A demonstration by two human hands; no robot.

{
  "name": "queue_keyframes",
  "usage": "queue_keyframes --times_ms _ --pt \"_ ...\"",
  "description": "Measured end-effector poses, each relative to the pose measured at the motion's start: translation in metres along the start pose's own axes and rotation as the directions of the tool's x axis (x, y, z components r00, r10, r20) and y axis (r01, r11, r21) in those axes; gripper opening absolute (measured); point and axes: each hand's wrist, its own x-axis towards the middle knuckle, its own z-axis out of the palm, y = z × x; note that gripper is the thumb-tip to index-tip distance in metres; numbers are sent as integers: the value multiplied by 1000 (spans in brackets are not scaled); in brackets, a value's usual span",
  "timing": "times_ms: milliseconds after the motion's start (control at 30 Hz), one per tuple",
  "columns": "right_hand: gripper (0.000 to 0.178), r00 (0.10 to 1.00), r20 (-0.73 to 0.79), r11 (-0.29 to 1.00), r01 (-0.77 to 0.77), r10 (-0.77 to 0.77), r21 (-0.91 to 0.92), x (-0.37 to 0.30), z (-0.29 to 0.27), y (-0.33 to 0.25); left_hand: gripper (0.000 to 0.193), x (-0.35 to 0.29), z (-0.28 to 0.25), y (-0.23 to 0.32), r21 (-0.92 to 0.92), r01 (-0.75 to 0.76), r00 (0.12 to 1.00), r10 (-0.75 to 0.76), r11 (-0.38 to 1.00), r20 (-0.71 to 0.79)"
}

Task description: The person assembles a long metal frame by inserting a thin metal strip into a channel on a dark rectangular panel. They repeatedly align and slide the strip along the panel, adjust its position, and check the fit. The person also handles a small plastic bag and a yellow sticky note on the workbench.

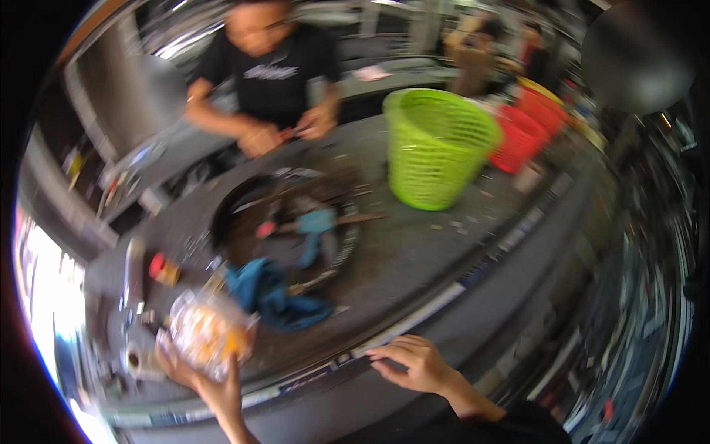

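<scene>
At the near left of the table, my left hand (212, 386) is wrapped round the lower side of a clear plastic bag (211, 334) with orange and yellow contents; blur hides what they are. My right hand (414, 364) is over the table's near edge, with fingers loosely curled and a gap between thumb and forefinger. I see nothing held in it. Just beyond the bag lies a crumpled blue cloth (275, 296), against the rim of a round dark tray (222, 214). Inside the tray are a light-blue tool-like piece (316, 222) and several dark rods.
A green perforated basket (436, 152) stands on the far side, with red baskets (518, 139) to its right. At left are a red-capped jar (164, 269) and a white roll (142, 362). Across the table a person (270, 81) works with both hands together.
</scene>
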Motion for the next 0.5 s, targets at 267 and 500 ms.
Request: queue_keyframes --times_ms 267,500 --pt "27 758 -456 393 639 -466 661 -41 -188 -120 52 -103 10 146 -352 -212 949 106 912 -296" --pt "26 723 -360 265 594 -590 759 -108 -300 -127 41 -253 26 267 -825 380 6 891 419 455"
